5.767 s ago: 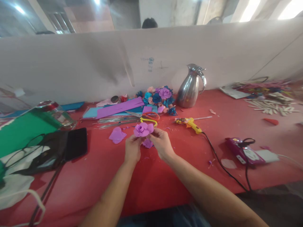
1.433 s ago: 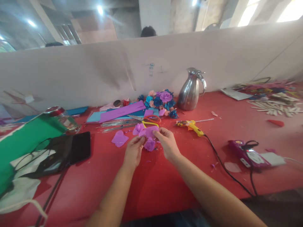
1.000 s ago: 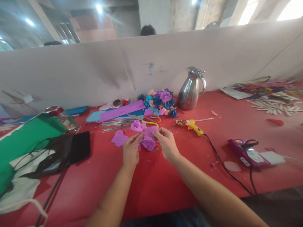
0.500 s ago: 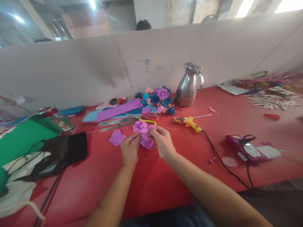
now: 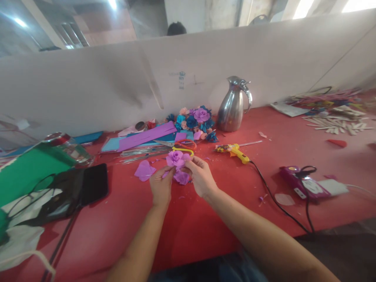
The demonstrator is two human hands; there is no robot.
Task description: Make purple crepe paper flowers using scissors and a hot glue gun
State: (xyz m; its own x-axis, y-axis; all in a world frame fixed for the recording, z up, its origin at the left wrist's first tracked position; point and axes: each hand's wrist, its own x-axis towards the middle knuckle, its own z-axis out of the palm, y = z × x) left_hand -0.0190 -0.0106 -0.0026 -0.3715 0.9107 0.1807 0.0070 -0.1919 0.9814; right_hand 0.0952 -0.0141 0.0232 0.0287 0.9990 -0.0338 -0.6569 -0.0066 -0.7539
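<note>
The purple flower (image 5: 176, 158) is up over the red bench (image 5: 190, 231). The left hand (image 5: 161, 187) pinches it from below, and the right hand (image 5: 202, 178) pinches a petal at its side. It looks light, soft and easy to crush, so low down is probably the safest grip.

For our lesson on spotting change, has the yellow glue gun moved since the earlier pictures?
No: the glue gun lies in the same spot relative to the steel jug.

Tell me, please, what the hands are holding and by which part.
A purple flower: left hand underneath its center, right hand at the petal on its right.
</note>
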